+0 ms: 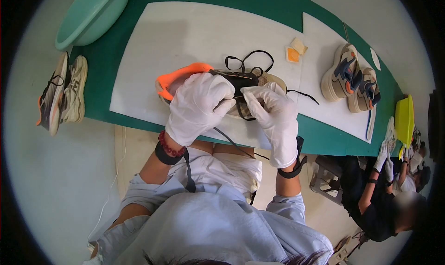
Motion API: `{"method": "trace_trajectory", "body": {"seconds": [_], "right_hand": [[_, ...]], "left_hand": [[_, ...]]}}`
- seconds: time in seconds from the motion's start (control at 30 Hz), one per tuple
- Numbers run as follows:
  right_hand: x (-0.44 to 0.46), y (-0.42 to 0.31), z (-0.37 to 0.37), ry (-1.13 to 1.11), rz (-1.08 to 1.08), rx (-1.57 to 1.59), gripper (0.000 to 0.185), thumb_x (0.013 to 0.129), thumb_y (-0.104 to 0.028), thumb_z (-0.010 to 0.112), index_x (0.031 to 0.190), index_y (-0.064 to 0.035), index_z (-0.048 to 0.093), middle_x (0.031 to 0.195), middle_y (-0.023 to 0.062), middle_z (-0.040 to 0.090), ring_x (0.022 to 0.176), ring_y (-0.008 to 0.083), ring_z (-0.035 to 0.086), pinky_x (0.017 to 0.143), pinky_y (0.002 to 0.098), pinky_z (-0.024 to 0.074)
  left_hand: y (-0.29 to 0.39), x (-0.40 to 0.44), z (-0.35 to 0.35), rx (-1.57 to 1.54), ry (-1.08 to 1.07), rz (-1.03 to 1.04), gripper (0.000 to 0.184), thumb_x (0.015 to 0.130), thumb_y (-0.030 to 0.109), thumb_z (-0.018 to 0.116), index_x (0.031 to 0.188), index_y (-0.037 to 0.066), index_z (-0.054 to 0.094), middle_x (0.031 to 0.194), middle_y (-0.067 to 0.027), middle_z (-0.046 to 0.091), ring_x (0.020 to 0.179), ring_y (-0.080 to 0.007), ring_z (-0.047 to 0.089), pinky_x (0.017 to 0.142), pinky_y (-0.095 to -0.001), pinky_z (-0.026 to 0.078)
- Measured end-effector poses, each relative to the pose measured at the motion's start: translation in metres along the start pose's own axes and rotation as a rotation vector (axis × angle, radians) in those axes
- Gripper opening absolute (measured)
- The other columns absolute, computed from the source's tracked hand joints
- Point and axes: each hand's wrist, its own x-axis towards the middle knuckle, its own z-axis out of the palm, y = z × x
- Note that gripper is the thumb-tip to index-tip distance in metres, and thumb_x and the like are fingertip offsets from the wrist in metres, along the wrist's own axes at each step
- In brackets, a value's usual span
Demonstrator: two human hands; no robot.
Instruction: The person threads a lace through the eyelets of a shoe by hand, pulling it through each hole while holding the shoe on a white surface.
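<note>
A shoe with an orange heel collar (pixel 191 69), a black tongue and a beige mesh toe lies on a white board (pixel 153 33), its toe pointing right. Black shoelace (pixel 259 52) loops above it, and loose lace ends trail to the right and below the board's front edge. My left hand (pixel 199 107), in a white glove, is closed in a pinch at the shoe's near lacing edge. Beside it my right hand (pixel 273 119), gloved too, pinches at the same spot. Lace shows between the fingertips; the fingers partly hide the eyelets and the shoe's near side.
Small orange and cream pieces (pixel 293 54) lie right of the shoe. A pair of beige and navy sneakers (pixel 340 72) stands at right. Two other shoes (pixel 74 89) and a green basin (pixel 92 17) sit at left. A co-worker (pixel 371 191) with gloved hands sits near a yellow container (pixel 404 121).
</note>
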Motion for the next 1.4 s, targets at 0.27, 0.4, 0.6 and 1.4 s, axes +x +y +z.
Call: {"method": "trace_trajectory", "body": {"seconds": [0.27, 0.4, 0.6, 1.4], "right_hand": [[0.012, 0.003, 0.017, -0.165, 0.142, 0.079, 0.025, 0.098, -0.033, 0.078, 0.104, -0.0096, 0.083, 0.090, 0.0109, 0.076, 0.079, 0.0298, 0.072, 0.071, 0.0389, 0.0550], [0.016, 0.007, 0.015, -0.182, 0.309, 0.227, 0.023, 0.098, -0.031, 0.078, 0.101, -0.0089, 0.082, 0.087, 0.0109, 0.077, 0.076, 0.0288, 0.072, 0.070, 0.0381, 0.0550], [0.016, 0.006, 0.021, -0.041, 0.216, 0.167, 0.024, 0.098, -0.030, 0.077, 0.094, -0.0066, 0.077, 0.083, 0.0114, 0.073, 0.074, 0.0295, 0.070, 0.069, 0.0403, 0.0537], [0.019, 0.010, 0.023, 0.079, 0.211, 0.255, 0.025, 0.100, -0.026, 0.080, 0.098, -0.0019, 0.074, 0.081, 0.0093, 0.069, 0.071, 0.0205, 0.062, 0.068, 0.0340, 0.0513]], "left_hand": [[-0.005, -0.005, 0.004, 0.068, 0.035, 0.064, 0.023, 0.075, 0.012, 0.087, 0.088, 0.014, 0.068, 0.094, -0.0006, 0.069, 0.088, -0.0273, 0.066, 0.083, -0.0414, 0.052], [0.000, -0.004, 0.002, 0.066, 0.056, 0.074, 0.024, 0.075, 0.012, 0.087, 0.088, 0.014, 0.067, 0.093, -0.0014, 0.068, 0.087, -0.0280, 0.066, 0.081, -0.0414, 0.052], [-0.002, -0.004, 0.002, 0.067, 0.041, 0.061, 0.027, 0.075, 0.011, 0.088, 0.089, 0.014, 0.066, 0.093, -0.0011, 0.068, 0.088, -0.0276, 0.066, 0.080, -0.0410, 0.052], [-0.002, -0.003, 0.001, 0.063, 0.030, 0.067, 0.029, 0.075, 0.011, 0.086, 0.090, 0.015, 0.061, 0.092, -0.0015, 0.065, 0.088, -0.0285, 0.065, 0.083, -0.0428, 0.051]]}}
